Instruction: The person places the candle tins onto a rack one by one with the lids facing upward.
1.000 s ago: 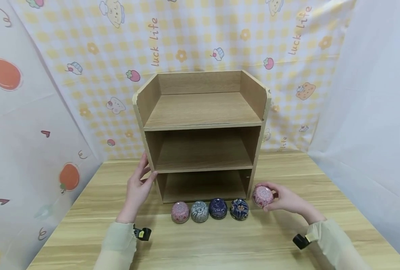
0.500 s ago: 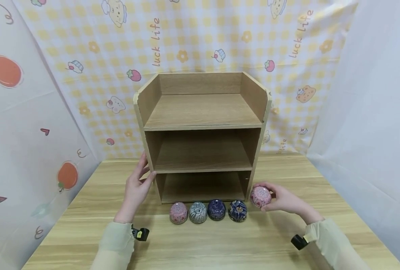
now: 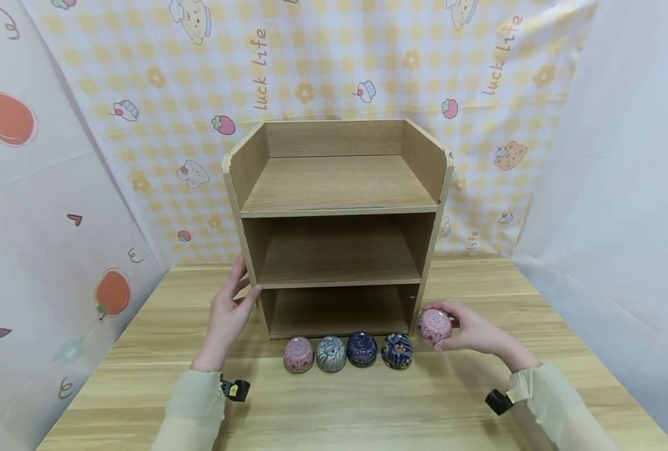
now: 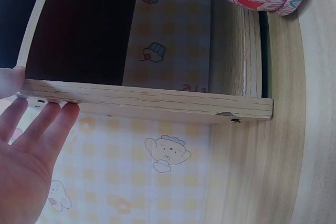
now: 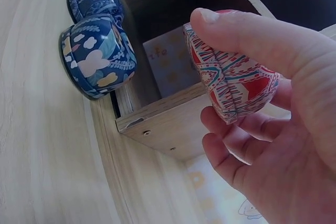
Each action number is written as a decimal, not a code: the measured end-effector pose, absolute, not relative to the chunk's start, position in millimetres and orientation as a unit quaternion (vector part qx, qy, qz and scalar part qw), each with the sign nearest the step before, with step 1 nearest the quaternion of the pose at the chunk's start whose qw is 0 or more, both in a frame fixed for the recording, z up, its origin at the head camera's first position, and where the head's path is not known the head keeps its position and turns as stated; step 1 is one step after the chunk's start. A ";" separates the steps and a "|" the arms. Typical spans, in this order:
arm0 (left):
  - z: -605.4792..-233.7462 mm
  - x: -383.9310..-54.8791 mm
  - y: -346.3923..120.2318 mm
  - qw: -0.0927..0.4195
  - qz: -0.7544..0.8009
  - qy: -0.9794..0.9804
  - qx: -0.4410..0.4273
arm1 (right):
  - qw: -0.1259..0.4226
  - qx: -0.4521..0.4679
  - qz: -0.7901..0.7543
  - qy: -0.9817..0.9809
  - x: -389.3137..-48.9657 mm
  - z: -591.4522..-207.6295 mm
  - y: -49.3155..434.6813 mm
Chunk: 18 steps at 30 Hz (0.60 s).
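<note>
My right hand [image 3: 472, 329] pinches a small round pink-patterned tin [image 3: 434, 326] between thumb and fingers, just right of the shelf's lower front corner. In the right wrist view that tin [image 5: 233, 80] is tilted, its red and blue pattern facing the camera. My left hand [image 3: 229, 316] grips the left side panel of the wooden shelf [image 3: 339, 181], thumb at the front edge and fingers on the outer face. Along the shelf's front stand a pink tin [image 3: 298, 355], a grey-white leafy tin [image 3: 331, 354], a dark purple tin [image 3: 361, 349] and a navy flowered tin [image 3: 397, 351].
The shelf has an open top tray, a middle compartment [image 3: 339, 257] and a bottom compartment [image 3: 339, 310]. It stands on a light wood-grain table [image 3: 334, 413]. A checked cloth [image 3: 334, 62] hangs behind, with pale cloths at both sides.
My right hand has shifted slightly left with the pink tin, closer to the shelf's side. My left hand keeps its hold on the panel, and the row of tins stands as before.
</note>
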<state>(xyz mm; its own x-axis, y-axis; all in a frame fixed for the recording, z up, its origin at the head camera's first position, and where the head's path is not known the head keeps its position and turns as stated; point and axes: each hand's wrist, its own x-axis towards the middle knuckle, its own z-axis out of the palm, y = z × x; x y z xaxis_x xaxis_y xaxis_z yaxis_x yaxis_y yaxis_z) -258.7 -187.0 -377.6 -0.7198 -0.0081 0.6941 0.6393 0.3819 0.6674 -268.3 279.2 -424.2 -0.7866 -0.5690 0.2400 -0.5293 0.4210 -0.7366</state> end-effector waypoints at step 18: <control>-378.3 -259.9 -186.5 0.312 -0.521 -0.769 -0.202 | 0.026 -0.326 -0.412 0.851 -267.0 -421.2 278.9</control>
